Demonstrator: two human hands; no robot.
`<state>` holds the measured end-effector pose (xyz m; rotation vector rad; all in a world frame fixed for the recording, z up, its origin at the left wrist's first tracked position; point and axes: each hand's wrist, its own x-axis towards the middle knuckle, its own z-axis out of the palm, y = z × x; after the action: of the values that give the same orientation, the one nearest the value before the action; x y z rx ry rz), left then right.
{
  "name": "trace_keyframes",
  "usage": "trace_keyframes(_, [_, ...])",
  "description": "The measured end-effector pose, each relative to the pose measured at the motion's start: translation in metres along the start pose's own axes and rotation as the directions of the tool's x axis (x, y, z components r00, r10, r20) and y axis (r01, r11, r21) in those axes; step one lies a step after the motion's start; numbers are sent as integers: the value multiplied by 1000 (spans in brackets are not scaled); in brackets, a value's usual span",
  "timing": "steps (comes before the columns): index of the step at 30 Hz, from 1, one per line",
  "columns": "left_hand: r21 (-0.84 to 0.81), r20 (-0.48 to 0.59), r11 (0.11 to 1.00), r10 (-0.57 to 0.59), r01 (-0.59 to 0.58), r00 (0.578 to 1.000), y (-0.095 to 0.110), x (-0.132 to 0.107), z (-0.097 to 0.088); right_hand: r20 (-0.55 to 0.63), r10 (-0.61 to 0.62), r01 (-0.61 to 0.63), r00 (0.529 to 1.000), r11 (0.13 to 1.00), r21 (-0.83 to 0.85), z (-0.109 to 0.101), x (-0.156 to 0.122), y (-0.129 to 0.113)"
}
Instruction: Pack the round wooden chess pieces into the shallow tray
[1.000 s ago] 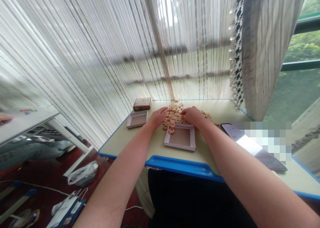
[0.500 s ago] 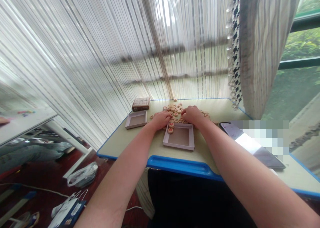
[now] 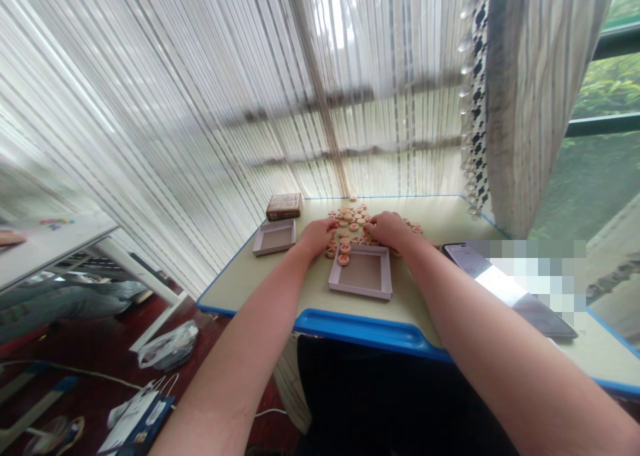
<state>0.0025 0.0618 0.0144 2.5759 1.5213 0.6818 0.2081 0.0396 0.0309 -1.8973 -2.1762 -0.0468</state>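
Round wooden Chinese chess pieces, marked with red or dark characters, lie in a loose pile at the far middle of the table. At the pile's left edge is my left hand, its fingers curled in; whatever they hold is too small to make out. My right hand reaches into the pile from the right with bent fingers, and its fingertips meet among the pieces. Nearer to me stands a shallow open box tray. Two red-marked pieces sit along its left side, one behind the other.
A second shallow box half and a brown printed box stand at the left back. A phone or tablet lies on the right. The table has a blue rim and front groove. Striped curtains hang behind.
My left hand has shifted slightly left and back from the tray's corner, uncovering pieces beside it. The right hand stays over the pile. The view has shifted slightly.
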Motion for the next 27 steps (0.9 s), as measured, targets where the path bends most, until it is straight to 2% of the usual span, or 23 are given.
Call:
trace_keyframes(4, [-41, -40, 999, -38, 36, 998, 4, 0, -2, -114, 21, -15, 993, 999, 48, 4, 1, -2])
trace_keyframes(7, [-40, -33, 998, -39, 38, 999, 5, 1, 0, -126, -132, 141, 983, 988, 65, 7, 1, -9])
trace_keyframes(9, [-3, -39, 999, -34, 34, 999, 4, 1, 1, -79, -245, 250, 966, 966, 68, 9, 1, -13])
trace_keyframes(11, [22, -59, 999, -27, 28, 998, 3, 1, 2, -35, -300, 302, 953, 951, 68, 10, 1, -16])
trace_keyframes(14, [15, -67, 1000, -22, 23, 997, 3, 1, 1, -32, -286, 287, 958, 957, 41, 11, -1, -17])
trace_keyframes(19, [64, 3, 998, 5, -6, 1000, 6, 0, -2, -108, -192, 198, 975, 979, 45, 11, -4, -16])
trace_keyframes(24, [75, 12, 995, 66, -67, 998, 11, -1, -4, -16, -242, 242, 970, 970, 33, 13, 0, -15])
trace_keyframes(27, [109, 54, 993, 50, -55, 997, 13, -1, -5, -17, -245, 246, 969, 969, 37, 15, 2, -14])
